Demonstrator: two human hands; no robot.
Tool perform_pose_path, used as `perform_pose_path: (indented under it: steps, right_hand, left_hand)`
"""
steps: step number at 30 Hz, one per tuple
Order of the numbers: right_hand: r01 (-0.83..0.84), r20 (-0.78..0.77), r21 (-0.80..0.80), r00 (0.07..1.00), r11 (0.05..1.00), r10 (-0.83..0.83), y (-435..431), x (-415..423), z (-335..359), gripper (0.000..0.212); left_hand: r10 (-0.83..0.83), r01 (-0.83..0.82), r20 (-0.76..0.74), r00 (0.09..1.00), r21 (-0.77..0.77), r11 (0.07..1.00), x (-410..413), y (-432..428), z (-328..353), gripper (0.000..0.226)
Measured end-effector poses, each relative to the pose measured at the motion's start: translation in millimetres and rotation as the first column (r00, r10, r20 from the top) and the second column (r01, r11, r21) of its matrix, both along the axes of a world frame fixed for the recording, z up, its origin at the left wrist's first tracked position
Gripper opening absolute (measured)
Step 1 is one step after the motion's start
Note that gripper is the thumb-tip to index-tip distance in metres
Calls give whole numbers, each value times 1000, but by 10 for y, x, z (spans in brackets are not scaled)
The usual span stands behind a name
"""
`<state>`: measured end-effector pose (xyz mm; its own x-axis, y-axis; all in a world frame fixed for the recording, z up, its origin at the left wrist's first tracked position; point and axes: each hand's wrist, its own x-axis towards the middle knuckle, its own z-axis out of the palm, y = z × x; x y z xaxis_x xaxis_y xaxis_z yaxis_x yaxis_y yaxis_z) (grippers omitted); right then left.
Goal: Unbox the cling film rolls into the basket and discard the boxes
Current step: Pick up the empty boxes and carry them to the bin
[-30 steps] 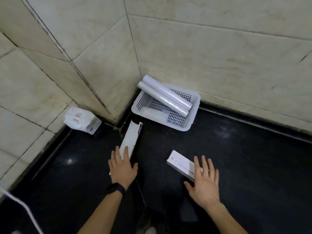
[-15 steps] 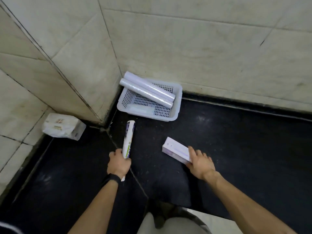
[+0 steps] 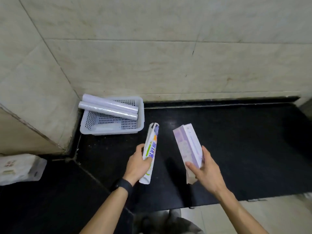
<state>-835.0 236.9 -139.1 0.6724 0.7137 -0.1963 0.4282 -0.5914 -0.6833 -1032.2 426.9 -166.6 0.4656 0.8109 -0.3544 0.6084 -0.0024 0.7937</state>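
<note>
A white perforated basket [image 3: 140, 122] sits in the corner on the black counter. Two cling film rolls [image 3: 109, 108] lie across its top, side by side; a third pale roll lies on its floor. My left hand [image 3: 137, 164] grips a flattened white box with blue and green print [image 3: 151, 146], lifted off the counter and pointing towards the basket. My right hand [image 3: 205, 169] grips a pale purple box [image 3: 187, 146] near its lower end, also held up above the counter.
Tiled walls close the corner behind and to the left of the basket. A white plastic-wrapped packet [image 3: 18, 168] lies at the far left. The black counter [image 3: 244, 141] stretches to the right, and its front edge runs below my right forearm.
Both hands have closed on the boxes and lifted them off the counter. The view has swung to the right, so the basket now sits further left.
</note>
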Motion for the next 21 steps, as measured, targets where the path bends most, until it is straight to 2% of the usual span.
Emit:
perform_pose_path:
  steps: [3,6,9,12,17,21]
  right_hand:
    - [127,-14,37,992,991,-127,-400,170,126,94]
    - [271,27,41,962,962,-273,-866,357,220,91]
    - [405,104,92,905,910,-413,-1434,526,278,87]
    - [525,98,124,838,842,-537,-2058,665,355,84]
    - [702,65,232,680,673,-731,-3424,945,527,64]
    - [803,52,298,527,517,-848,-4557,1120,603,60]
  left_hand:
    - [-191,191,33,981,20,981,487,-289,112,59]
    - [-376,374,70,924,42,926,969,-656,248,61]
    - [-498,489,93,862,103,866,1482,-1027,447,61]
    - [-579,561,146,802,150,814,2014,-1451,661,68]
    - [-780,744,130,613,238,624,2991,-2630,955,79]
    - [-899,835,52,436,348,425,3625,-3780,1051,81]
